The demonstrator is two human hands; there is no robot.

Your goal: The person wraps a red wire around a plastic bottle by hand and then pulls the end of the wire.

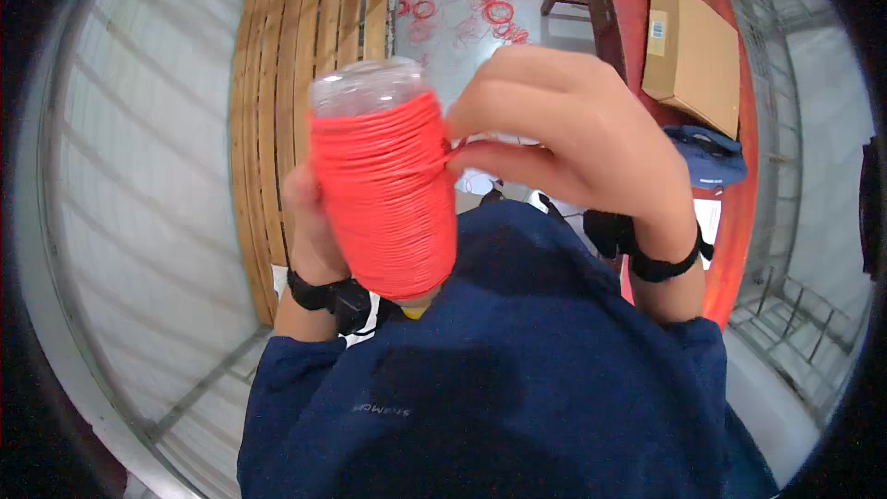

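Note:
A clear plastic bottle [371,83] is tilted up in front of my body, its bare end pointing away from me. Red cord [383,199] is wound round most of it in close turns. My left hand [316,217] grips the bottle from its left side and from behind, so most of those fingers are hidden. At the bottle's right side, my right hand [577,125] is closed in a pinch on the red cord, with thumb and fingertips close against the windings. Each wrist wears a black strap.
Left of the bottle stands a slatted wooden bench [263,102]. Loose coils of red cord [498,13] lie on the grey floor ahead. On the right, a red table [730,263] carries a cardboard box [698,60] and a dark blue bag [710,159].

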